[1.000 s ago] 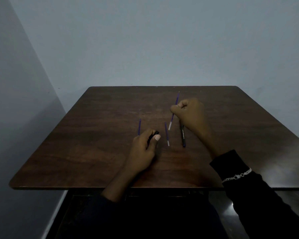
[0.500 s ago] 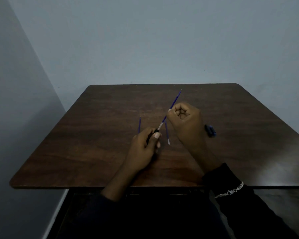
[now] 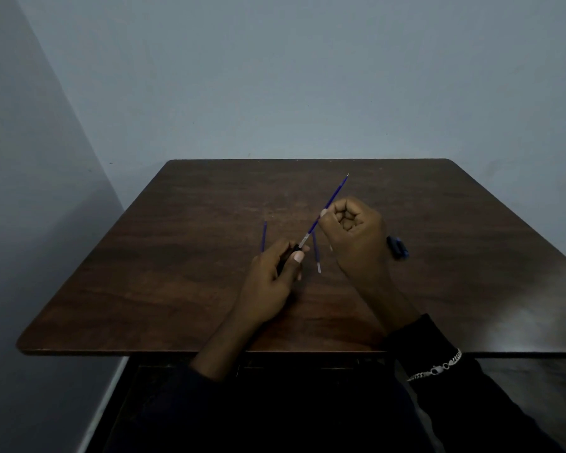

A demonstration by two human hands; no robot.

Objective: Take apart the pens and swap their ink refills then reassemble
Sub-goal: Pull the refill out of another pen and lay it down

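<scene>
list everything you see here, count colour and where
table: 1, dark brown wood, middle of view
held refill: 1, blue with pale end, pale end at the pen barrel's mouth
pen barrel: 1, black, between the left fingers
loose refills: 2, blue, lying on table, one beyond the left hand, one between the hands
pen part: 1, black and blue, on table, partly hidden behind right hand
bracelet: 1, silver, right wrist
left hand: grips pen barrel
right hand: pinches held refill

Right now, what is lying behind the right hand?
A dark pen piece with a blue end pokes out from behind the right hand, which pinches a refill; the piece's remainder is hidden.
</scene>
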